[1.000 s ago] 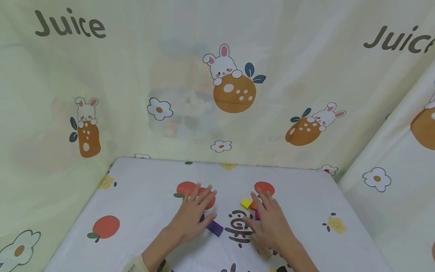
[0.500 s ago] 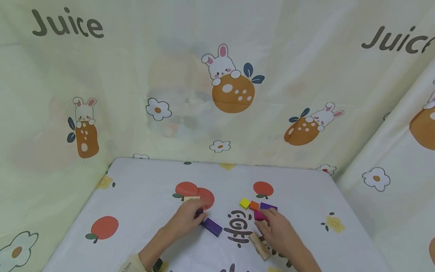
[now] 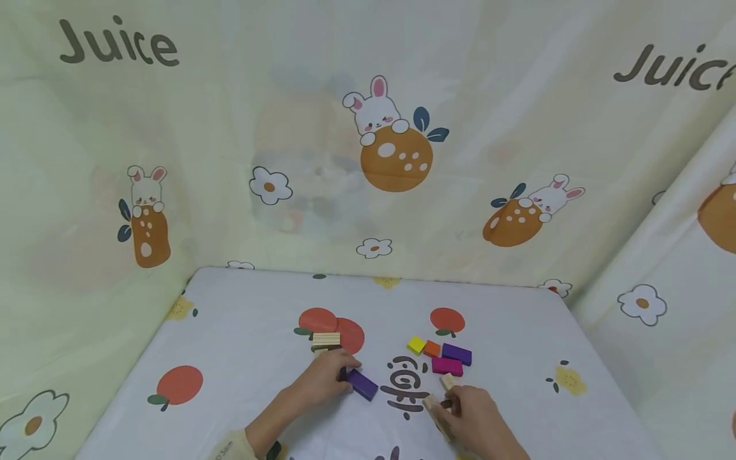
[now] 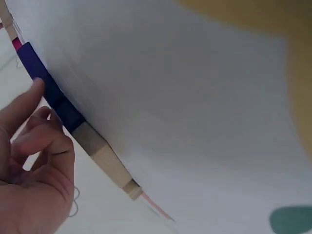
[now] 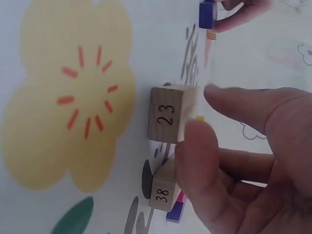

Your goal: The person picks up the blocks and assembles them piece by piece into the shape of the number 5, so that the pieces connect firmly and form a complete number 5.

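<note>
Fingers of the left hand (image 3: 323, 380) bend at the junction of a purple block (image 3: 362, 385) and a dark blue block (image 4: 71, 115), just left of the table's (image 3: 259, 300) middle. From my station, the tips look in contact; cannot tell whether they pinch. Right hand (image 3: 476, 409), near and right: fingers curved, thumb apart from index, close about wooden block 23 (image 5: 165, 114) and block 38 (image 5: 163, 192). Firm hold, I cannot confirm.

Change: half a second back, the right hand covers part of the pink block (image 3: 447, 366); now it sits nearer, and pink shows whole beside the yellow block (image 3: 416, 345), orange block (image 3: 432, 349) and second purple block (image 3: 457, 354). I read this as handling passing from coloured group to wooden pair. Far left, pale wooden blocks (image 3: 326, 339) show more fully.
</note>
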Demonstrator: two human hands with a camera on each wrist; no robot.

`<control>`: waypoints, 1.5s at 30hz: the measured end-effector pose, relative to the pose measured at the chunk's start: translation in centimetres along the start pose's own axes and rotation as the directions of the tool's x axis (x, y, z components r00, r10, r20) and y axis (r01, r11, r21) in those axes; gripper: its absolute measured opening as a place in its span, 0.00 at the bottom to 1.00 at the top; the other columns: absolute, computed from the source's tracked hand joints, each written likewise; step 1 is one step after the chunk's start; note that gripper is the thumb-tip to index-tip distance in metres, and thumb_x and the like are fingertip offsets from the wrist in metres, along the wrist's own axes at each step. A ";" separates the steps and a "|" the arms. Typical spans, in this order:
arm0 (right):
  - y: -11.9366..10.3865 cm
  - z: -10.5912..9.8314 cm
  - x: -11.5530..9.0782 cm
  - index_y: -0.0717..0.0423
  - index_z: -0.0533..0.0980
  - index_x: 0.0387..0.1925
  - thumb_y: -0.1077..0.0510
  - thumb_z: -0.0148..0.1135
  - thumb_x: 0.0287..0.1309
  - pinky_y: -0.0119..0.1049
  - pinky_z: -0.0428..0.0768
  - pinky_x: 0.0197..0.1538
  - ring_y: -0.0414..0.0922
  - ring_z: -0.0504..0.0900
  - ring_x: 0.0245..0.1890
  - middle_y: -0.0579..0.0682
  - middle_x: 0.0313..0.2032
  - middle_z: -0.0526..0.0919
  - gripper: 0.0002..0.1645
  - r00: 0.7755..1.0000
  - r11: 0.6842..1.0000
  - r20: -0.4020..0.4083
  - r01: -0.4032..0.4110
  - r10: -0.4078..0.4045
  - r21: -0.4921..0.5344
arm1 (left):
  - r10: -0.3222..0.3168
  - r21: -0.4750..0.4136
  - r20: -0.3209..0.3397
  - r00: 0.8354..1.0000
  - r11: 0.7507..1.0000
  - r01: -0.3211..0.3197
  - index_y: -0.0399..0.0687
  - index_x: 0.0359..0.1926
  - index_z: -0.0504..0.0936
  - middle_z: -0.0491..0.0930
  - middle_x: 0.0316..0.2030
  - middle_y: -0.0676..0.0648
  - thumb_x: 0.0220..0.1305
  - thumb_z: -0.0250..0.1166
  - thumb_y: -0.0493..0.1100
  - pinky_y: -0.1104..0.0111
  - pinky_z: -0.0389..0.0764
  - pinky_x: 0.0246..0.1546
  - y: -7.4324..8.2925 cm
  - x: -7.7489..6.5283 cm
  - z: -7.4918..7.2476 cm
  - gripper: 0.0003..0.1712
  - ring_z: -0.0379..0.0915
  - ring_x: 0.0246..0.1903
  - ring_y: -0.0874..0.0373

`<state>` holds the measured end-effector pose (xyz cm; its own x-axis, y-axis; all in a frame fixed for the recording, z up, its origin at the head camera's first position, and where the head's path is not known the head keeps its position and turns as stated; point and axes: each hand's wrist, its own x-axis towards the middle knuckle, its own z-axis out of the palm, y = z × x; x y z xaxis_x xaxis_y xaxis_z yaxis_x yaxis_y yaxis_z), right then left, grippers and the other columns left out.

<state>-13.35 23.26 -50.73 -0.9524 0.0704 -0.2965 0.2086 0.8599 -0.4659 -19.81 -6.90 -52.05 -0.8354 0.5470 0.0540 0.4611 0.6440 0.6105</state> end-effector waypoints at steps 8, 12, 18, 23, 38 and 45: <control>1.3 0.5 -1.5 0.66 0.84 0.52 0.46 0.85 0.47 0.36 0.71 0.33 0.45 0.72 0.30 0.51 0.26 0.74 0.36 0.986 0.981 0.027 -0.165 0.163 0.106 | -0.056 -0.028 -0.028 0.998 0.998 0.055 0.44 0.51 0.91 0.88 0.47 0.48 0.56 0.78 0.31 0.58 0.84 0.57 -0.3 0.6 0.8 0.20 0.81 0.50 0.56; 1.9 1.0 -1.9 0.66 0.85 0.47 0.49 0.85 0.46 0.36 0.73 0.35 0.46 0.72 0.31 0.51 0.27 0.76 0.32 0.984 0.974 -0.036 -0.168 0.175 0.151 | -0.082 -0.053 -0.021 0.996 0.995 0.081 0.48 0.50 0.92 0.88 0.46 0.50 0.57 0.78 0.33 0.58 0.83 0.58 -0.7 0.9 1.1 0.19 0.80 0.48 0.60; 1.8 1.6 -2.0 0.64 0.87 0.41 0.53 0.85 0.46 0.35 0.75 0.35 0.45 0.74 0.29 0.50 0.26 0.80 0.24 0.978 0.957 -0.069 -0.176 0.196 0.229 | -0.098 -0.111 -0.034 0.995 0.989 0.093 0.49 0.50 0.92 0.90 0.46 0.52 0.54 0.81 0.37 0.61 0.81 0.57 -1.7 0.6 0.9 0.20 0.79 0.47 0.60; 1.5 1.5 -1.7 0.64 0.88 0.43 0.54 0.85 0.48 0.35 0.76 0.36 0.44 0.76 0.30 0.49 0.27 0.83 0.23 0.975 0.954 -0.076 -0.184 0.207 0.238 | -0.095 -0.209 -0.080 0.992 0.975 0.077 0.47 0.48 0.92 0.86 0.39 0.51 0.50 0.84 0.38 0.73 0.72 0.40 -1.7 0.5 0.3 0.21 0.70 0.38 0.61; 0.1 1.4 -1.7 0.57 0.90 0.44 0.58 0.85 0.48 0.33 0.74 0.36 0.43 0.74 0.34 0.47 0.32 0.79 0.19 0.996 0.984 -0.075 -0.035 0.049 0.175 | -0.371 -0.285 0.044 0.928 0.885 0.368 0.50 0.38 0.90 0.87 0.34 0.55 0.44 0.87 0.40 0.53 0.78 0.55 0.8 -3.8 0.8 0.19 0.77 0.44 0.58; -0.1 1.9 -1.8 0.57 0.89 0.45 0.60 0.84 0.48 0.32 0.73 0.35 0.43 0.75 0.33 0.47 0.32 0.79 0.20 0.997 0.976 -0.051 -0.053 0.065 0.210 | -0.341 -0.307 0.071 0.937 0.886 0.346 0.44 0.41 0.86 0.78 0.30 0.52 0.48 0.85 0.36 0.73 0.69 0.31 0.9 -4.8 1.4 0.19 0.70 0.32 0.59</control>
<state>-11.22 22.09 -51.79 -0.9469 0.1518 -0.2834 0.3007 0.7299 -0.6139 -15.00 -8.16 -52.87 -0.9191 0.3309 -0.2141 0.0276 0.5959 0.8026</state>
